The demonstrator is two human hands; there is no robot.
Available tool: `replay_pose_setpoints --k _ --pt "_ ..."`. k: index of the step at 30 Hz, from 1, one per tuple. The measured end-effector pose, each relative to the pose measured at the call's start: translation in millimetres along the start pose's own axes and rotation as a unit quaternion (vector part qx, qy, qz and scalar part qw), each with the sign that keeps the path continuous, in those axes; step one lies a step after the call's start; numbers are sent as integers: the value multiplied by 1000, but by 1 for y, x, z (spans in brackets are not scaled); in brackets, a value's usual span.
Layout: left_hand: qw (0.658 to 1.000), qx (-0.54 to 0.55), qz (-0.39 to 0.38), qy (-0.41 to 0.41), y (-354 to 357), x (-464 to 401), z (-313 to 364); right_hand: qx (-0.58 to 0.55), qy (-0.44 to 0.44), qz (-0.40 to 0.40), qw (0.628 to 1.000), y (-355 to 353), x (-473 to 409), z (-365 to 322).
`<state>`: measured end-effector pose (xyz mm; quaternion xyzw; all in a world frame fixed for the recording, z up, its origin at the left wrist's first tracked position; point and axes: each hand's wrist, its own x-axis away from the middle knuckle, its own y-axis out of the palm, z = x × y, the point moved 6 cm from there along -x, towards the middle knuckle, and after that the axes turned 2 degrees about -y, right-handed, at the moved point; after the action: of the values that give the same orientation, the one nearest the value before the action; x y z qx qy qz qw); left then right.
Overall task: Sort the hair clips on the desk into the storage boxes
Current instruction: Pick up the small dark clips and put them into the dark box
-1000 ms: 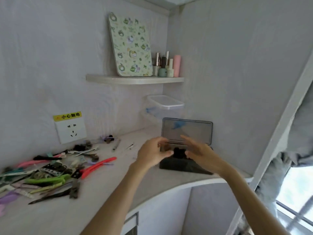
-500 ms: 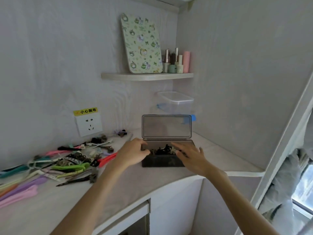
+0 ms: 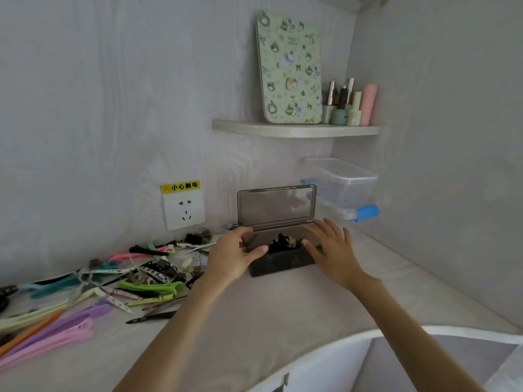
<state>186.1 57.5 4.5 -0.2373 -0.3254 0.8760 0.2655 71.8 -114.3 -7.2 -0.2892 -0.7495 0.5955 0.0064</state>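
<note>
Pale wood-grain walls enclose a corner counter (image 3: 283, 321) where a person sorts hair accessories. Near the back edge sits a dark, smoky translucent plastic storage box (image 3: 283, 261), its hinged lid (image 3: 276, 206) standing upright, with small dark claw clips (image 3: 283, 241) already inside. The left hand (image 3: 232, 256) grips the box's left end, fingers curled over the rim; the right hand (image 3: 331, 250) rests loosely spread against its right end, holding nothing. A scatter of long, brightly coloured plastic and metal hair clips (image 3: 113, 281) lies unsorted toward the counter's left edge. Light, stiff and likely slippery, these clips should lift easily when pinched mid-length. A clear plastic lidded container with blue latches (image 3: 343, 188) waits in the back corner.
</note>
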Motion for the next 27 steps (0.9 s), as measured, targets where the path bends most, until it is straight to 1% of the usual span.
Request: replay_pose_setpoints --k 2,3,5,7,9,10,11,13,15,17,19,23,25,27 --pt "1000 -4 13 7 1 -6 -1 6 -36 70 997 -9 -8 -12" --pt "1000 -5 9 6 1 -9 -3 -10 -58 99 993 -12 -12 -23" --pt "999 39 -4 -4 -2 -18 -12 -65 -99 118 986 -15 -23 -57" --pt "997 78 12 -18 -15 -29 -28 -103 -152 83 979 -11 -35 -99" --pt "998 54 29 -35 -34 -40 -48 -93 -208 33 973 -3 -47 -136" --pt "998 31 15 -43 -41 -43 -61 -72 -225 4 972 5 -54 -150" --pt "999 8 -13 -48 -45 -46 -72 -43 -231 -27 972 11 -60 -159" --pt "996 -25 -61 -57 -48 -48 -88 22 -211 -82 974 17 -74 -165" --pt "995 -47 -67 -65 -55 -50 -101 99 -198 -121 968 22 -86 -172" --pt "991 -78 -81 -67 -56 -53 -108 203 -217 -163 941 32 -93 -183" --pt "985 -114 -112 -63 -53 -54 -114 302 -238 -204 900 46 -97 -190" --pt "982 -110 -143 -61 -51 -54 -123 418 -251 -211 847 62 -109 -190" --pt "983 -100 -144 -53 -50 -53 -123 481 -231 -226 815 70 -117 -186" --pt "985 -91 -138 -50 -51 -52 -122 535 -183 -275 778 81 -125 -178"
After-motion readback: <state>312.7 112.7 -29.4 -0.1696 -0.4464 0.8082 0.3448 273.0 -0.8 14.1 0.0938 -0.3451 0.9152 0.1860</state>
